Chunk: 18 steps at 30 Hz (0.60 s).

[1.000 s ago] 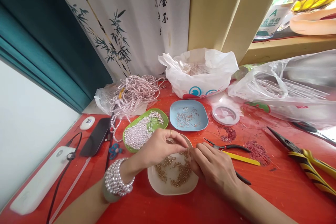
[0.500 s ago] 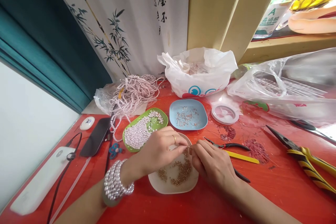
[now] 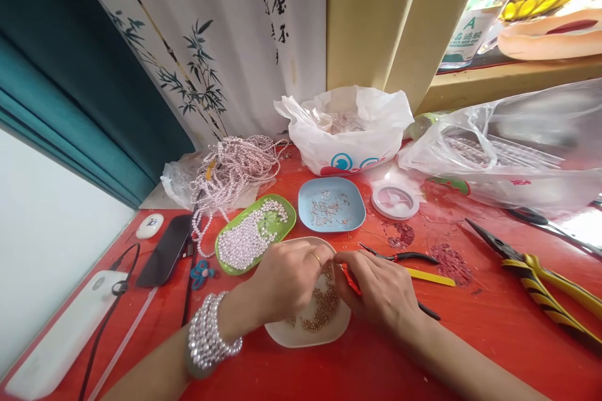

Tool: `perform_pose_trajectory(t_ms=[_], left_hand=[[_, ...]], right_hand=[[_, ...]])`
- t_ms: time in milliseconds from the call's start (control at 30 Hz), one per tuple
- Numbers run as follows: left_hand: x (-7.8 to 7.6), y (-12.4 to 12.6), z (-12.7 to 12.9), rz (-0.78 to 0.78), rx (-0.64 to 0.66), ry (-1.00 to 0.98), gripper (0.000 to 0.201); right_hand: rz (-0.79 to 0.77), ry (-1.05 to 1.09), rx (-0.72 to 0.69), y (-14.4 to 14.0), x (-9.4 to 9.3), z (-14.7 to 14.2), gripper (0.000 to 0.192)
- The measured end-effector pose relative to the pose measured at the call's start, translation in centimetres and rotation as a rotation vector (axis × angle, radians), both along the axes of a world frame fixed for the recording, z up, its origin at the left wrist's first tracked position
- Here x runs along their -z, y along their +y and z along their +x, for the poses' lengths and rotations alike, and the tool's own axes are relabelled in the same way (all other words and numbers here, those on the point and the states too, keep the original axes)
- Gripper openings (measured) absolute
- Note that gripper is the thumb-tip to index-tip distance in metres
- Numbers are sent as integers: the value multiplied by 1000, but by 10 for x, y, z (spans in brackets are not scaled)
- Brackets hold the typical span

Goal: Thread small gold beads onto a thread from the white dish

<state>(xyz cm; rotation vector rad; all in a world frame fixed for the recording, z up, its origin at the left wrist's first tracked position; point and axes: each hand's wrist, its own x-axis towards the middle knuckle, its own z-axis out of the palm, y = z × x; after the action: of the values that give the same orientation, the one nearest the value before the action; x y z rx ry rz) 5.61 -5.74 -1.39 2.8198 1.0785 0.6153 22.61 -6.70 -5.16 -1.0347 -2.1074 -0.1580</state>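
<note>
My left hand point(image 3: 286, 279) and my right hand point(image 3: 376, 291) meet fingertip to fingertip above a white dish point(image 3: 286, 335) of small gold beads point(image 3: 320, 316). Both pinch something tiny between thumb and forefinger; it is too small to make out. A pearl bracelet point(image 3: 209, 332) wraps my left wrist and a gold ring sits on a left finger. A red-handled tool lies under my right palm.
A green dish of pearls point(image 3: 254, 235), a blue dish of small metal bits point(image 3: 332, 205) and a round spool point(image 3: 395, 200) lie beyond. Small pliers point(image 3: 399, 257), yellow-handled pliers point(image 3: 540, 276), pearl strands point(image 3: 235, 166), plastic bags point(image 3: 345, 128), a phone point(image 3: 164, 250) rest on the red table.
Both hands have risen slightly from the gold beads and drawn their fingertips together. The view has shifted a little to the right.
</note>
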Motion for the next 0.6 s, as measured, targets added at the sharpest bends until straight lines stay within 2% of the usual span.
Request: perform_pose_trajectory(t_ms=[300, 600], left_hand=[[0, 1, 0, 85, 28, 56, 20], [4, 2, -1, 87, 26, 89, 20]], right_hand=[[47, -21, 7, 0, -3, 0, 17], [49, -17, 9, 0, -2, 1, 14]])
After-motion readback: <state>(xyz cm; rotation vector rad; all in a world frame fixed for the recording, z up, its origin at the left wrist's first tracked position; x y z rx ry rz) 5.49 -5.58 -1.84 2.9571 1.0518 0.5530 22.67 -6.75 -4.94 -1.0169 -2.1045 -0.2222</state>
